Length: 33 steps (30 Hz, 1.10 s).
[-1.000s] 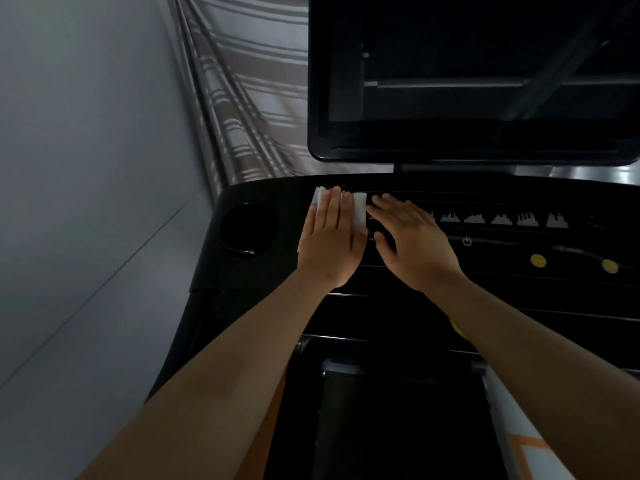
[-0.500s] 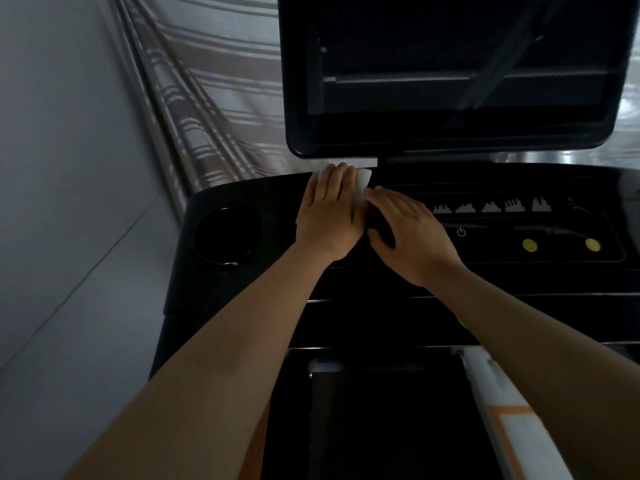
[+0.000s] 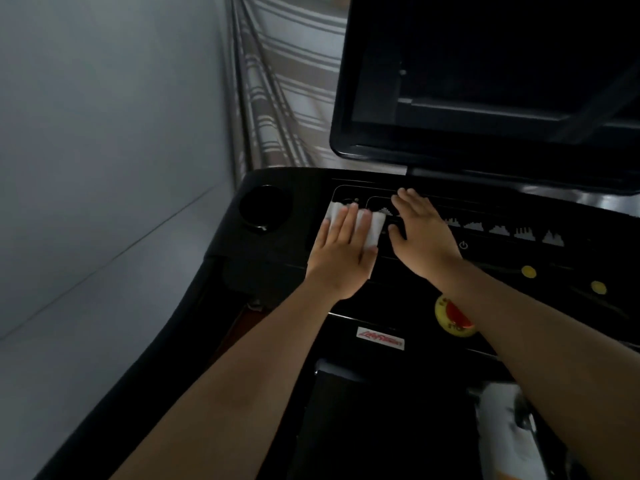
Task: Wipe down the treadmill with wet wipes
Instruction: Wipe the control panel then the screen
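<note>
Left hand has slid the wipe down from beneath the screen, fingers flat; right hand rests flat, empty. Button panel likely next.

White wet wipe flat on black treadmill console, left side

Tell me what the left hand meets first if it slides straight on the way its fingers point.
The left hand, flat on the wipe, points up the console. That stretch looks free to the far edge; beyond it comes the lower rim of the screen, though the hand might pass beneath it.
</note>
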Tool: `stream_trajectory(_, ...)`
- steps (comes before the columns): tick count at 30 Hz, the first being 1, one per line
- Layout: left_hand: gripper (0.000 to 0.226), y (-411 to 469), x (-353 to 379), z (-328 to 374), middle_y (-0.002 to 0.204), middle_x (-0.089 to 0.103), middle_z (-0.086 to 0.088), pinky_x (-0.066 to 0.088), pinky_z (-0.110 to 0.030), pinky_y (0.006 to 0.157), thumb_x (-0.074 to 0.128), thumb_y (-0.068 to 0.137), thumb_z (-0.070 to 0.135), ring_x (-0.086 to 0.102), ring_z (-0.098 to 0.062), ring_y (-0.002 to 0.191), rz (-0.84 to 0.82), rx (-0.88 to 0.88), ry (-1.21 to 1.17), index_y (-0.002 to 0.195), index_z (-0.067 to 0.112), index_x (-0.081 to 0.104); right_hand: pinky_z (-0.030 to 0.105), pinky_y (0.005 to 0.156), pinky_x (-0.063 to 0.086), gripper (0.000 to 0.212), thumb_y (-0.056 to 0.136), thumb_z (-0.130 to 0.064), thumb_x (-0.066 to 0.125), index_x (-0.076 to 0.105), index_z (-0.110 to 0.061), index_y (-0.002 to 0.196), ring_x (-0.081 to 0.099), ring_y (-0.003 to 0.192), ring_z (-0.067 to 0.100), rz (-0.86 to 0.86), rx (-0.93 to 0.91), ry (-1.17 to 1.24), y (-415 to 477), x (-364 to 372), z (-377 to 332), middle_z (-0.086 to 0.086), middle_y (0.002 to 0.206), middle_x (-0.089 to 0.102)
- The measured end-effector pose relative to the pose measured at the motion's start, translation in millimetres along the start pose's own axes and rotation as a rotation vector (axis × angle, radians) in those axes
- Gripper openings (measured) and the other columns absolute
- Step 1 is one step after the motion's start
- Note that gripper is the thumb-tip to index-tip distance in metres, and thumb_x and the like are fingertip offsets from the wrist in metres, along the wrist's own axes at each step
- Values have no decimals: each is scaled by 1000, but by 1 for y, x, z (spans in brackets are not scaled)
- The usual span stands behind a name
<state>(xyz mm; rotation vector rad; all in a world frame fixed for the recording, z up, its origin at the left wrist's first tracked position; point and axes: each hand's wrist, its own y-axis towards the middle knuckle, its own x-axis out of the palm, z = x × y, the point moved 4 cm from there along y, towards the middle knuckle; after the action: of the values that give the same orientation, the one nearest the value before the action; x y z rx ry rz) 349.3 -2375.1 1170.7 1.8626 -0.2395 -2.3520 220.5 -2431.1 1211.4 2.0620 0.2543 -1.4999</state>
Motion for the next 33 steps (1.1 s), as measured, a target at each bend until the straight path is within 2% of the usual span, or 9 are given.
stream_trajectory(3, 62, -20, 6, 7, 160, -26, -1, -17, -35, 119, 14, 105, 41, -28, -13, 145, -12, -54, -15, 152, 20, -19, 26, 120, -4, 60, 104, -30, 36, 12, -13, 156, -4, 151, 11, -141, -106, -71, -7, -8, 10, 1, 165, 1)
stream_trajectory(6, 62, -41, 13, 12, 160, -26, 0, -18, -34, 118, 14, 104, 42, -29, -13, 144, 20, -77, -24, 152, 21, -19, 29, 120, -6, 60, 104, -39, 32, 15, -14, 156, -4, 151, 12, -51, -164, -206, -29, -13, 29, 2, 165, 3)
stream_trajectory(11, 63, -62, 24, 19, 159, -27, 1, -21, -33, 117, 16, 104, 41, -30, -12, 144, 51, -114, -17, 152, 21, -19, 33, 122, -7, 66, 101, -49, 23, 5, -18, 156, -12, 150, 15, -23, -7, -182, -44, -5, 56, 7, 164, -6)
stream_trajectory(13, 64, -67, 26, 20, 159, -27, 1, -22, -32, 115, 14, 102, 44, -31, -12, 143, 50, -110, -25, 152, 20, -20, 33, 122, -5, 66, 101, -50, 24, 7, -19, 156, -10, 151, 15, 5, -25, -180, -42, -2, 55, 6, 164, -3)
stream_trajectory(17, 73, -81, 32, 20, 160, -26, 1, -19, -33, 117, -6, 88, 54, -30, -11, 144, 54, -81, -35, 151, 21, -21, 34, 122, -2, 64, 101, -49, 29, 15, -20, 156, -4, 151, 16, 36, -25, -152, -42, -5, 56, 6, 165, 4)
stream_trajectory(24, 73, -104, 40, 29, 160, -26, -2, -14, -34, 120, -15, 91, 57, -31, -13, 144, 50, -46, 11, 150, 16, -23, 40, 119, 13, 62, 100, -50, 38, 23, -26, 154, 10, 150, 19, -33, -73, -150, -36, -17, 64, 2, 163, 15)
stream_trajectory(27, 78, -102, 35, 32, 161, -22, -2, -10, -35, 121, -17, 85, 56, -28, -13, 145, 47, -5, 32, 151, 14, -19, 39, 117, 16, 57, 100, -52, 29, 32, -27, 151, 22, 147, 19, -2, -169, -202, -38, -25, 77, 1, 160, 27)
stream_trajectory(29, 77, -86, 28, 35, 160, -23, -2, -12, -34, 121, -16, 85, 57, -28, -14, 145, 41, 14, 50, 149, 14, -21, 40, 118, 17, 64, 96, -56, 18, 37, -26, 149, 26, 146, 18, 28, -174, -182, -42, -23, 79, 1, 157, 33)
stream_trajectory(33, 70, -45, 19, 41, 161, -21, -4, -18, -31, 117, -11, 91, 55, -27, -16, 145, 73, 54, 110, 148, 15, -22, 42, 118, 21, 64, 94, -55, 19, 41, -26, 147, 30, 144, 17, 58, -166, -165, -39, -20, 79, 0, 155, 37)
